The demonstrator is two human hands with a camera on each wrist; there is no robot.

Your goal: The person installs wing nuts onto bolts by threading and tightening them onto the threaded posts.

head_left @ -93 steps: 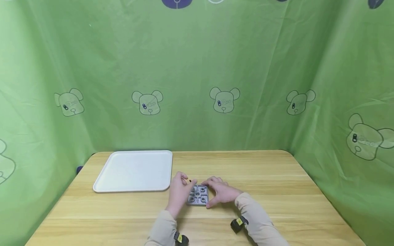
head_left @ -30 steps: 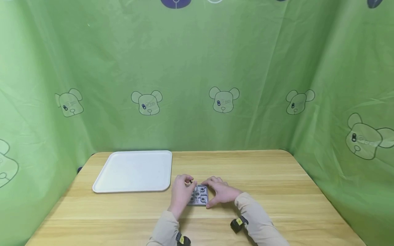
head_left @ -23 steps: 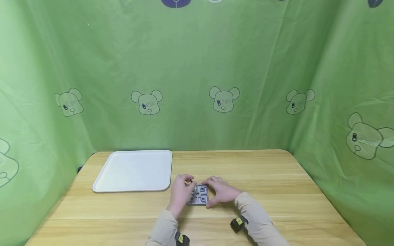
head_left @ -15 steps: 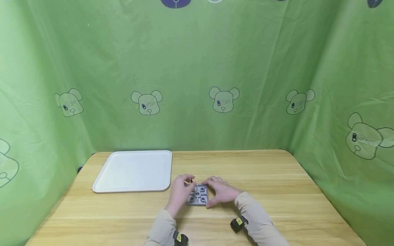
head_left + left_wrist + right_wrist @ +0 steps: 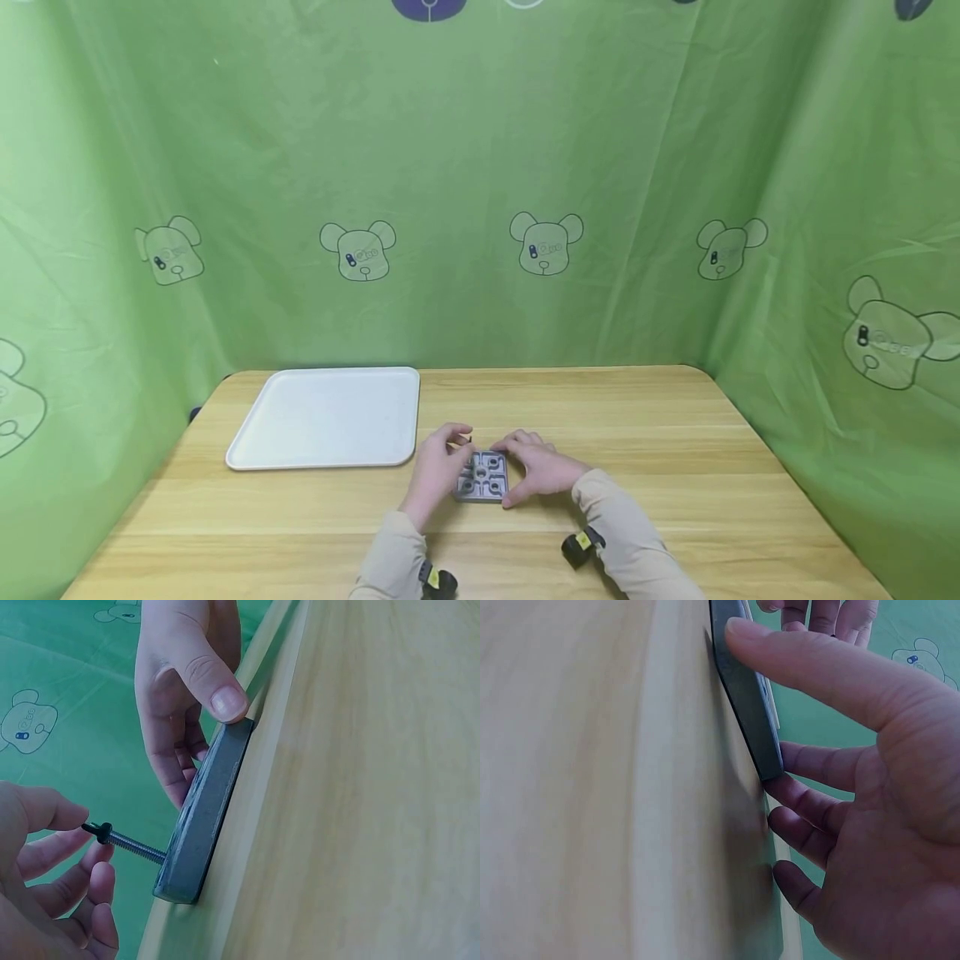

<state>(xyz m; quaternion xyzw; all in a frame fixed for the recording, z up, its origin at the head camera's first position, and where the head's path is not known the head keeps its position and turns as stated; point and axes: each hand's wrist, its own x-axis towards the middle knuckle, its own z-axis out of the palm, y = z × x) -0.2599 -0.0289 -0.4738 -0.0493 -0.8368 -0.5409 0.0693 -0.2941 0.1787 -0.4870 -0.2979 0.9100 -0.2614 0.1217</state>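
Vs 3.1 s ago, L hand [image 5: 437,467] has its index [image 5: 461,428] reaching further R, tip now by the screw [image 5: 470,439]; screw's dark end has also shifted slightly R in head view. Vs approx. 1 s ago, L thumb [image 5: 461,456] sits a bit further L, so more of plate's [image 5: 483,480] upper-L part shows; L wrist cam [image 5: 441,584] slid slightly L too.

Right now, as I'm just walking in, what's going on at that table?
A person's left hand has its fingers around the dark head of a bolt, whose threaded shaft stands up from a square gray plate. How deep the bolt sits can't be seen. The right hand holds the plate by its right side on the wooden table. A white tray lies off to the left with nothing on it.
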